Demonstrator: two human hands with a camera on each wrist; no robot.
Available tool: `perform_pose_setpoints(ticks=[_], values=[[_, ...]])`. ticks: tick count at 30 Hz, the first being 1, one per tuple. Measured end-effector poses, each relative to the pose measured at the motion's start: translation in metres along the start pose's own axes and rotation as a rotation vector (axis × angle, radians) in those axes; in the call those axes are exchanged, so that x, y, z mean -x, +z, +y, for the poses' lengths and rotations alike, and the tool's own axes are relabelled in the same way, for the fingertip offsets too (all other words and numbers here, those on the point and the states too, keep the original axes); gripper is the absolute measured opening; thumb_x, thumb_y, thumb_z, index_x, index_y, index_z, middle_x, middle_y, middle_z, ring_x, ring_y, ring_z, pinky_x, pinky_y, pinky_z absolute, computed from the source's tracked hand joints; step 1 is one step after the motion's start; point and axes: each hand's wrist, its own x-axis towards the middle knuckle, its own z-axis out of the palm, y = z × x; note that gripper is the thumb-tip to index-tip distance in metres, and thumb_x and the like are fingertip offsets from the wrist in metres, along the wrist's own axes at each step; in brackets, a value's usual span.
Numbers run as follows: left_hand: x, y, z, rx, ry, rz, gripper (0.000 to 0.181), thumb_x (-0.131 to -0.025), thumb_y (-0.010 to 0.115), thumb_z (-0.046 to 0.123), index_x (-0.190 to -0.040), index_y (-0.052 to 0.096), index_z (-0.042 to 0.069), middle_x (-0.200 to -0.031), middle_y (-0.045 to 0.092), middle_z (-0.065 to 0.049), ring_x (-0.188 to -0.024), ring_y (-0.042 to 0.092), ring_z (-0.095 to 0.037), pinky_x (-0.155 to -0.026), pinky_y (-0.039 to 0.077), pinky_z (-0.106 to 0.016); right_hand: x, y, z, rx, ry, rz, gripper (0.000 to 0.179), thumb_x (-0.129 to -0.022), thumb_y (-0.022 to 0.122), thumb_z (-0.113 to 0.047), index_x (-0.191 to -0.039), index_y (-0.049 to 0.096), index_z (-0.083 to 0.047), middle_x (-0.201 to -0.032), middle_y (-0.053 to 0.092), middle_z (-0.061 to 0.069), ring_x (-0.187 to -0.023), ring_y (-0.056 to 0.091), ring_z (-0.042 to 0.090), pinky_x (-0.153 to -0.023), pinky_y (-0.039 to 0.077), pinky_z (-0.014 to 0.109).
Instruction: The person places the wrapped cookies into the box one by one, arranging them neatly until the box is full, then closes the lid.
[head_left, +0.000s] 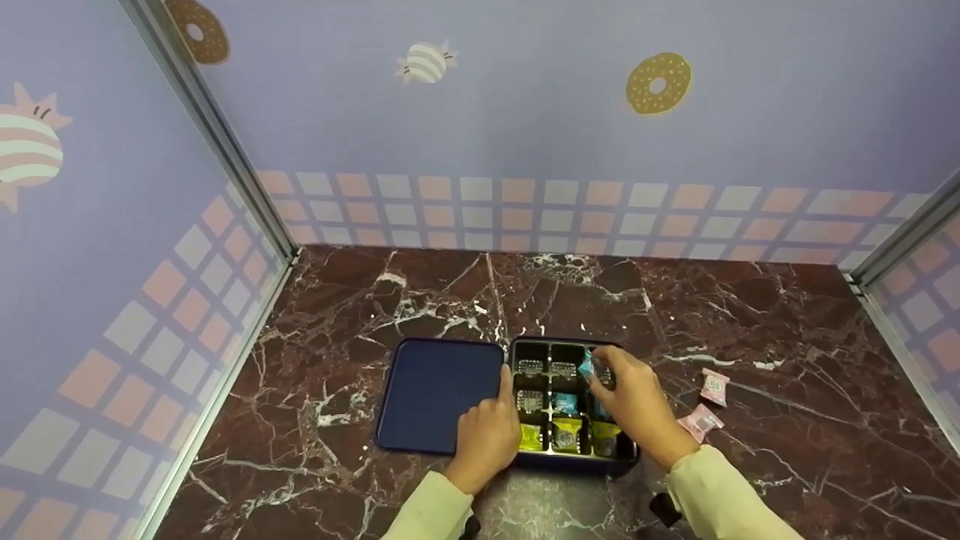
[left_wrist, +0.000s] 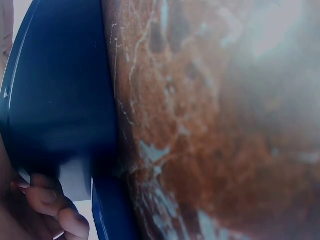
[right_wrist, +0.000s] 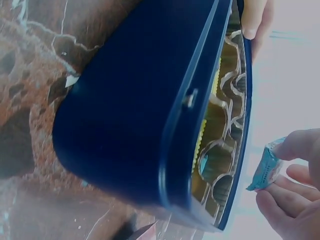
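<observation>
From my remote seat I have the navy box (head_left: 574,463) on the dark marbled table (head_left: 322,450), its lid (head_left: 442,394) lying just beside it on the left. The right hand (head_left: 636,397) pinches a blue candy (head_left: 586,366) between thumb and fingertip, the other fingers loosely bent; I see the candy raised over the far row, near the divider between the middle and right compartments. The left hand (head_left: 486,424) holds the box's left rim, index finger straight along it and the other fingers bent against the side; how its thumb lies I cannot tell. Yellow candies (head_left: 568,435) sit in the near row, one per compartment. A second blue candy (head_left: 565,403) is in the centre compartment, with seemingly more blue to its right, mostly hidden by the hand. Two pink candies (head_left: 715,388) lie on the table to the box's right.
</observation>
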Motion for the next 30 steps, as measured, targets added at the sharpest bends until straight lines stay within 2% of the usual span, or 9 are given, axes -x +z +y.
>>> perform_pose_setpoints(ticks=[5,8,13,25,30], values=[[0.000,0.000,0.001,0.000,0.002,0.002,0.053,-0.096,0.049,0.018,-0.146,0.040,0.004,-0.056,0.059,-0.007,-0.040,0.045,-0.020,-0.037,0.027,-0.033,0.000,0.000,-0.006,-0.012,0.027,-0.030,0.027,-0.077,0.078,-0.004,-0.100,0.064,-0.007,-0.096,0.069,0.008,-0.089,0.067,0.022,-0.075,0.054,0.038],[-0.001,-0.001,0.001,-0.005,-0.002,-0.006,0.054,-0.095,0.049,0.017,-0.147,0.039,0.004,-0.054,0.057,-0.006,-0.039,0.043,-0.018,-0.037,0.027,-0.032,0.000,0.000,-0.010,-0.003,0.032,-0.053,0.029,-0.077,0.078,-0.005,-0.102,0.065,-0.008,-0.099,0.070,0.009,-0.091,0.068,0.023,-0.076,0.055,0.038],[-0.002,0.000,0.002,-0.004,-0.007,-0.018,0.055,-0.095,0.048,0.017,-0.147,0.038,0.004,-0.052,0.053,-0.003,-0.039,0.038,-0.015,-0.037,0.026,-0.031,0.001,0.004,-0.013,0.005,-0.014,-0.052,0.031,-0.076,0.077,-0.004,-0.105,0.065,-0.007,-0.101,0.071,0.009,-0.092,0.069,0.025,-0.078,0.056,0.038],[-0.001,-0.001,-0.001,-0.006,0.004,-0.011,0.056,-0.096,0.051,0.018,-0.148,0.037,0.004,-0.052,0.053,-0.002,-0.039,0.040,-0.015,-0.037,0.025,-0.031,0.002,0.015,-0.027,-0.048,-0.062,-0.116,0.033,-0.078,0.077,-0.004,-0.108,0.065,-0.007,-0.104,0.070,0.008,-0.098,0.068,0.023,-0.083,0.055,0.035],[-0.001,-0.001,0.000,-0.008,-0.010,-0.026,0.055,-0.096,0.050,0.019,-0.148,0.037,0.004,-0.053,0.055,-0.003,-0.039,0.041,-0.015,-0.037,0.027,-0.031,0.002,0.019,-0.030,-0.039,-0.089,-0.123,0.036,-0.075,0.078,-0.001,-0.108,0.065,-0.007,-0.102,0.070,0.008,-0.094,0.068,0.024,-0.080,0.056,0.037]])
